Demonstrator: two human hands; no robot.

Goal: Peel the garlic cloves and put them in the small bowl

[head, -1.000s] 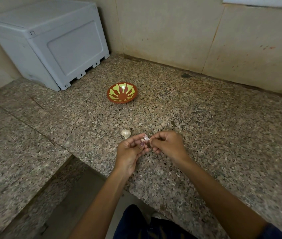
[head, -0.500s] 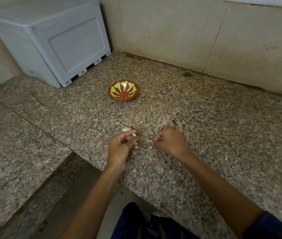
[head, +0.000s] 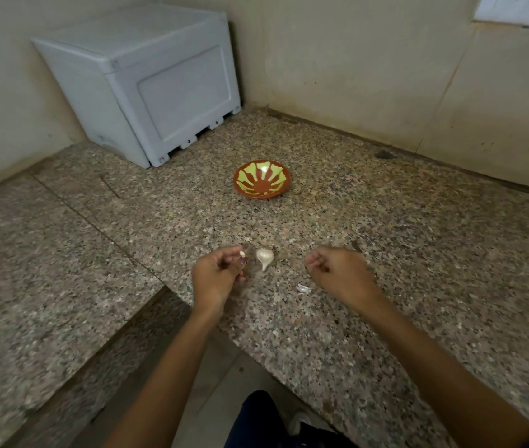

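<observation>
One bowl, one bulb, seemingly one clove.

Single head cam — looks fwd & down at granite counter, wide-angle, hands near bottom centre.

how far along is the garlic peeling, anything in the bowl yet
Early. The small bowl shows no clove I can make out, only a pale glint. The left hand pinches one small clove, apparently peeled; a bit of skin lies by the right hand, which holds nothing visible. The garlic head on the counter is left.
</observation>
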